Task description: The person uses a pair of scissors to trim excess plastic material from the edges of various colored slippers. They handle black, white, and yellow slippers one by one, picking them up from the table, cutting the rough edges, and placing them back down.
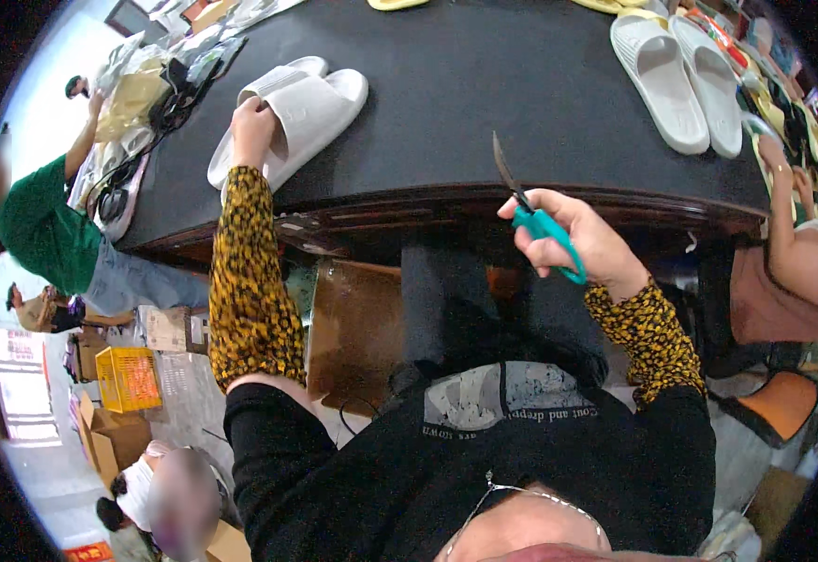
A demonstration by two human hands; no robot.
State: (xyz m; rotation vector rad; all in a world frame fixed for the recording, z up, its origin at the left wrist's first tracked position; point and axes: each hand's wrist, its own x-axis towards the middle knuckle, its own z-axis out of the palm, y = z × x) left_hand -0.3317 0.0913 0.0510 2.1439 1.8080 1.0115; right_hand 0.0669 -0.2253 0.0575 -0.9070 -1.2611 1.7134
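My left hand (252, 129) reaches onto the dark table and grips a white slide slipper (320, 110) at its strap. Its fingertips are partly hidden by the shoe. A second white slipper (308, 66) lies against the far side of the first. My right hand (601, 245) is raised off the table's near edge and closed round the teal handles of a pair of scissors (549, 234). The narrow blades point up and away from me and look closed. They are well apart from the slippers.
Another white slipper pair (662, 84) lies at the table's (465, 94) right. Bagged goods (137, 103) and a black cable crowd its left end. A person in green (48, 220) works there, and another person (783, 272) sits at right. A cardboard box (357, 328) stands below the edge.
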